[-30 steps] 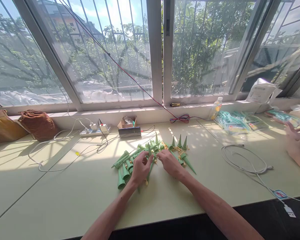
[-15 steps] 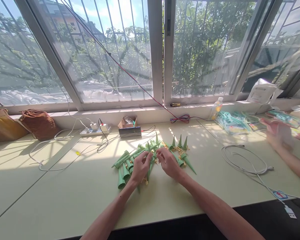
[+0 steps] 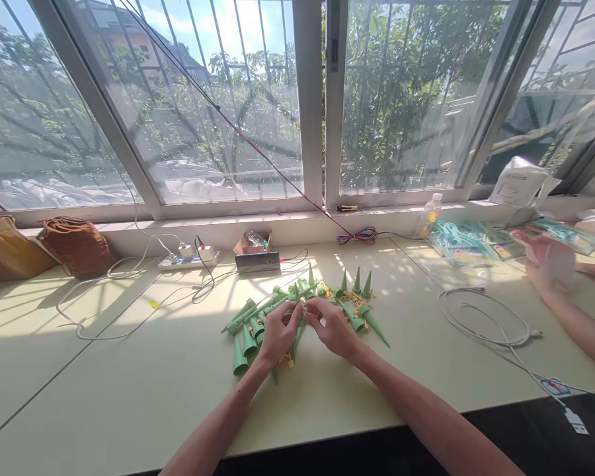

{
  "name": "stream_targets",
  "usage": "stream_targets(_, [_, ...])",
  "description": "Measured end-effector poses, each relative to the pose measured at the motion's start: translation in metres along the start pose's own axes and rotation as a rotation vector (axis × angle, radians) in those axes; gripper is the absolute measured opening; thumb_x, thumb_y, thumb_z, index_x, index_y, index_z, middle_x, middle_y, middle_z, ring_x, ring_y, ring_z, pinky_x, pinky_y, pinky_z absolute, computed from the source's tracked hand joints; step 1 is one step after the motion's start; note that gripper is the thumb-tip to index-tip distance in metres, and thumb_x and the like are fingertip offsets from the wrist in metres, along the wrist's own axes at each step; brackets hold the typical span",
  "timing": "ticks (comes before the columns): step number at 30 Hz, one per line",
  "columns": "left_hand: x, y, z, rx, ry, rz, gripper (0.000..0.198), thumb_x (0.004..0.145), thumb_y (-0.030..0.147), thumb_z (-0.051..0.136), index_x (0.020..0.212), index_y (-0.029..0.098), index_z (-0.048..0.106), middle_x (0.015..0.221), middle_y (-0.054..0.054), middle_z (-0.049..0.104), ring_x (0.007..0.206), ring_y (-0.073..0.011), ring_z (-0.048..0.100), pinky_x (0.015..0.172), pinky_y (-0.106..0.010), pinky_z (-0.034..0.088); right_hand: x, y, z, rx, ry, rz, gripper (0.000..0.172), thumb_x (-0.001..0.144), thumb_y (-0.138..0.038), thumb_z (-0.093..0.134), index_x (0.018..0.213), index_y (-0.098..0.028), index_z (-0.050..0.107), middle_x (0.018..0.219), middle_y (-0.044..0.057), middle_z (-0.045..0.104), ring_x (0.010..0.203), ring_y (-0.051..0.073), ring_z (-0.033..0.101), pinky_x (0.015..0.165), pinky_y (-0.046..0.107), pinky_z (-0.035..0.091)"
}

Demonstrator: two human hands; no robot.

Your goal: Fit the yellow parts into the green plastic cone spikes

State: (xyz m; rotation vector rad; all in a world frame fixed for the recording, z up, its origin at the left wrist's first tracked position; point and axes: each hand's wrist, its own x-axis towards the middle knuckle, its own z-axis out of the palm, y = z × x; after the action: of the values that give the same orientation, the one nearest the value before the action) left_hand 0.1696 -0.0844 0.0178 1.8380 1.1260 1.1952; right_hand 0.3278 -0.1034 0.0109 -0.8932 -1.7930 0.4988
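A heap of green plastic cone spikes point(image 3: 250, 327) and small yellow parts point(image 3: 327, 291) lies on the pale table point(image 3: 129, 383) under the window. Both my hands are over the heap's middle, fingertips nearly touching. My left hand point(image 3: 277, 334) has its fingers curled around a long green spike point(image 3: 297, 334) that points down toward me. My right hand point(image 3: 334, 327) pinches at the top of that same spike; whether it holds a small yellow piece is hidden. Three cones point(image 3: 356, 281) stand upright behind my right hand.
Another person's hands point(image 3: 550, 264) work at the far right near teal packets point(image 3: 463, 241) and a bottle point(image 3: 429, 215). A white cable point(image 3: 486, 317) coils right of the heap. A power strip point(image 3: 188, 259), small box point(image 3: 252, 243) and brown bag point(image 3: 77, 246) line the sill.
My two hands have drawn closer together over the heap and lifted slightly. The other person's hands at the right have risen and shifted left.
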Motion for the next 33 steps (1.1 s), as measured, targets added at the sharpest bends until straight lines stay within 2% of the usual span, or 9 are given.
stream_targets(4, [-0.0004, -0.0011, -0.0002, 0.01, -0.001, 0.017, 0.028, 0.09, 0.044, 0.055, 0.081, 0.017, 0.058, 0.06, 0.004, 0.05, 0.045, -0.0092, 0.043, 0.042, -0.021, 0.032, 0.0004, -0.0002, -0.0004, 0.032, 0.01, 0.019, 0.012, 0.091, -0.02, 0.057, 0.103, -0.019, 0.059, 0.092, 0.006, 0.065, 0.08, 0.017, 0.062, 0.071, 0.027, 0.05])
stream_targets(8, [-0.0005, -0.0021, -0.0006, 0.022, 0.006, 0.014, 0.027, 0.091, 0.042, 0.054, 0.082, 0.017, 0.059, 0.057, 0.004, 0.049, 0.044, -0.0089, 0.04, 0.042, -0.021, 0.03, 0.0021, -0.0026, -0.0022, -0.027, 0.028, 0.018, 0.002, 0.089, -0.018, 0.059, 0.089, -0.018, 0.061, 0.081, 0.003, 0.062, 0.071, 0.015, 0.057, 0.066, 0.026, 0.045])
stream_targets(10, [-0.0004, -0.0015, -0.0009, 0.031, 0.011, 0.018, 0.027, 0.091, 0.042, 0.053, 0.082, 0.017, 0.06, 0.057, 0.004, 0.05, 0.044, -0.009, 0.041, 0.042, -0.021, 0.03, 0.0026, -0.0037, -0.0031, -0.05, 0.026, 0.001, 0.005, 0.089, -0.017, 0.059, 0.086, -0.018, 0.063, 0.078, 0.002, 0.06, 0.069, 0.015, 0.056, 0.064, 0.025, 0.044])
stream_targets(16, [-0.0004, -0.0001, -0.0014, 0.046, 0.02, 0.025, 0.026, 0.091, 0.041, 0.053, 0.083, 0.017, 0.06, 0.062, 0.002, 0.055, 0.046, -0.0096, 0.045, 0.043, -0.021, 0.032, 0.001, -0.0032, -0.0024, -0.044, 0.004, -0.048, 0.013, 0.092, -0.017, 0.057, 0.098, -0.02, 0.068, 0.087, 0.005, 0.063, 0.076, 0.016, 0.059, 0.068, 0.026, 0.046])
stream_targets(20, [-0.0005, -0.0007, -0.0013, 0.069, 0.038, 0.027, 0.027, 0.091, 0.042, 0.053, 0.081, 0.017, 0.058, 0.06, 0.003, 0.052, 0.044, -0.0091, 0.043, 0.042, -0.022, 0.03, 0.0009, -0.0021, -0.0015, -0.05, 0.01, -0.07, 0.016, 0.094, -0.018, 0.054, 0.099, -0.02, 0.069, 0.086, 0.005, 0.063, 0.074, 0.015, 0.059, 0.067, 0.027, 0.047])
stream_targets(26, [0.0, -0.0015, -0.0019, 0.115, 0.04, 0.079, 0.026, 0.091, 0.04, 0.053, 0.079, 0.018, 0.056, 0.058, 0.004, 0.045, 0.046, -0.009, 0.036, 0.042, -0.022, 0.026, 0.0016, -0.002, -0.001, -0.069, 0.01, -0.062, 0.014, 0.093, -0.018, 0.054, 0.098, -0.019, 0.067, 0.082, 0.005, 0.061, 0.072, 0.016, 0.058, 0.064, 0.027, 0.046])
stream_targets(33, [-0.0003, -0.0041, -0.0008, 0.162, 0.057, 0.113, 0.021, 0.089, 0.036, 0.056, 0.079, 0.017, 0.057, 0.064, 0.003, 0.048, 0.048, -0.0094, 0.038, 0.045, -0.022, 0.028, 0.0003, 0.0014, -0.0001, -0.037, 0.02, -0.026, 0.008, 0.092, -0.017, 0.054, 0.096, -0.019, 0.061, 0.084, 0.004, 0.06, 0.071, 0.015, 0.057, 0.065, 0.026, 0.046])
